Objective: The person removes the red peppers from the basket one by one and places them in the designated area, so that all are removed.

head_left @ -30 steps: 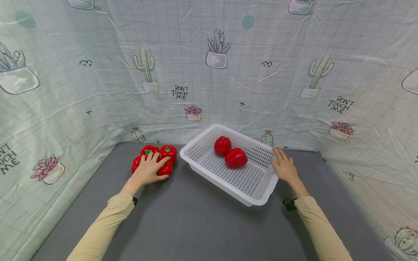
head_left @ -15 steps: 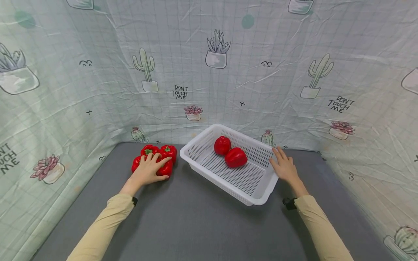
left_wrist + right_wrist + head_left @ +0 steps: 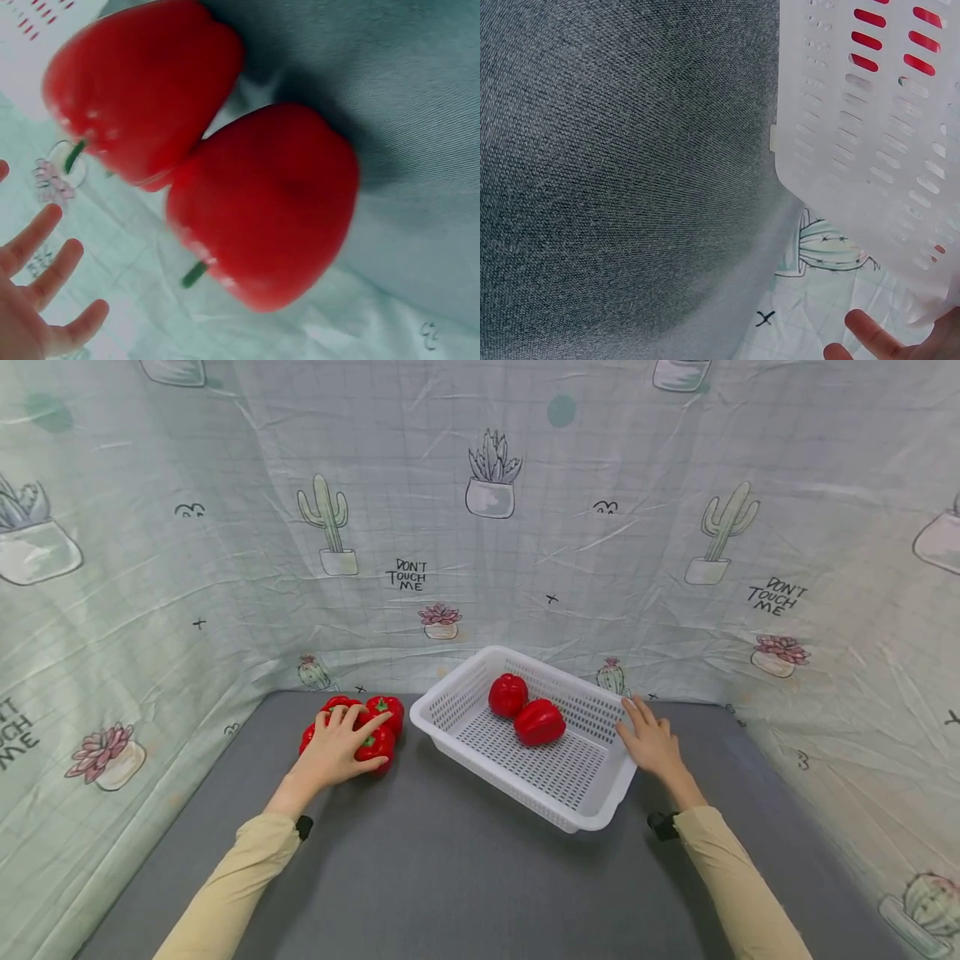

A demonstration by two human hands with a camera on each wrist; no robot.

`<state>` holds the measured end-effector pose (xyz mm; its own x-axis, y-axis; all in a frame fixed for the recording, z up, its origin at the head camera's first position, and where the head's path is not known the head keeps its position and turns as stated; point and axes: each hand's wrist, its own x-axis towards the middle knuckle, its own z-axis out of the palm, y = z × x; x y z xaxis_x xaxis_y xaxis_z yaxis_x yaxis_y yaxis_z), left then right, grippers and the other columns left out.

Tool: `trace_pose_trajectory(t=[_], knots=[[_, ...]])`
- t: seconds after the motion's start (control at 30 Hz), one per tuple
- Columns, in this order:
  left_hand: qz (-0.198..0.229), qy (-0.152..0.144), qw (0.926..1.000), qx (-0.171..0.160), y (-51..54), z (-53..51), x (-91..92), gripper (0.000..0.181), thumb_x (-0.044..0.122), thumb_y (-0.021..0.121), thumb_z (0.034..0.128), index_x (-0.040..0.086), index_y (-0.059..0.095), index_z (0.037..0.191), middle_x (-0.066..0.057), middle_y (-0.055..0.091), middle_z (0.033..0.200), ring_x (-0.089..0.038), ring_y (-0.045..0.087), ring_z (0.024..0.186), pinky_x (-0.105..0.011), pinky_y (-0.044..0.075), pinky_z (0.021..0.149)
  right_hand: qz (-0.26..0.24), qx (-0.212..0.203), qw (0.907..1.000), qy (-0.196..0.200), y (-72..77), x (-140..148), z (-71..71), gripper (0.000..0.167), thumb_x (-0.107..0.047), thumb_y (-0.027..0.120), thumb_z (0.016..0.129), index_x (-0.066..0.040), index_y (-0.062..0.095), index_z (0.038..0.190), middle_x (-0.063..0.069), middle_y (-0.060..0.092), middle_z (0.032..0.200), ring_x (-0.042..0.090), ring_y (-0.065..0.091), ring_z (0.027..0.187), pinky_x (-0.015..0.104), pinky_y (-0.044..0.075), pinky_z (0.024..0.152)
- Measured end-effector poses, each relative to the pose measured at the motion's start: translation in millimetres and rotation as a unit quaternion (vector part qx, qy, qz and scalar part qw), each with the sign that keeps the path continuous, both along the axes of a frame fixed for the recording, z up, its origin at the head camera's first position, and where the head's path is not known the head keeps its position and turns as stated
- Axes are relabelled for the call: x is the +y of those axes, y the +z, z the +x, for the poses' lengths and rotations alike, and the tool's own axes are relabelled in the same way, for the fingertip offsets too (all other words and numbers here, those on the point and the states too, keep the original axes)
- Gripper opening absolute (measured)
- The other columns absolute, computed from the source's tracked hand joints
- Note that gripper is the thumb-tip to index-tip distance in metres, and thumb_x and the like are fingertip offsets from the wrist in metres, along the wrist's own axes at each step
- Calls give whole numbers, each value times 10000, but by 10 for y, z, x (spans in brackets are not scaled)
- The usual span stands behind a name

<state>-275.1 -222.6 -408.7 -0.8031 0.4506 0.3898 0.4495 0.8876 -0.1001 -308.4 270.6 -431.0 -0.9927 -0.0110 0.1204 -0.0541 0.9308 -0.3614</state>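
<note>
Red bell peppers (image 3: 377, 745), glossy and softly lobed with stubby green stems (image 3: 194, 274), cluster on a grey, finely woven tabletop (image 3: 465, 877) at nine o'clock from a white plastic rectangular basket (image 3: 566, 772) with slotted walls. Two matching peppers (image 3: 540, 722) lie side by side within it, toward twelve o'clock. Over the cluster, the left hand (image 3: 337, 750) spreads its fingers wide, gripping nothing; fingertip contact cannot be told. At the basket's three o'clock end, the right hand (image 3: 654, 747) rests on the rim, fingers loosely extended.
</note>
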Motion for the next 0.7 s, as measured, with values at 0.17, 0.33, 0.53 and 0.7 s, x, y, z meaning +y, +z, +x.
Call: trace_pose_trajectory(t=[0.17,0.33,0.53,0.7], knots=[[131,-157,9993,320,120,54,118,682,455,680,697,215,445,1291,-157,477,1151,-324,404,1044,-548,321,845,36,-71,10000,13,5,-8,-16,565,-364,325,944,-114,170,1426,153,106,1491,548,214,1204,724,194,875],[343,-432,9976,417,205,46,290,634,448,656,729,211,458,1284,-125,459,1172,-317,399,1060,-517,319,850,67,-66,10000,-12,12,0,-20,568,-370,320,945,-115,163,1427,155,106,1490,548,211,1202,722,189,876],[476,-686,9955,453,235,35,461,617,429,643,749,204,462,1294,-146,460,1190,-321,395,1071,-507,320,863,12,-60,10000,-17,2,-15,-16,568,-376,313,942,-117,171,1426,155,104,1491,543,213,1206,724,184,879],[624,-826,9936,444,287,30,618,593,406,650,750,196,480,1278,-146,473,1206,-313,407,1077,-504,338,870,-16,-55,10000,-26,0,-19,-12,569,-369,322,940,-112,174,1425,156,104,1490,544,208,1209,726,172,885]])
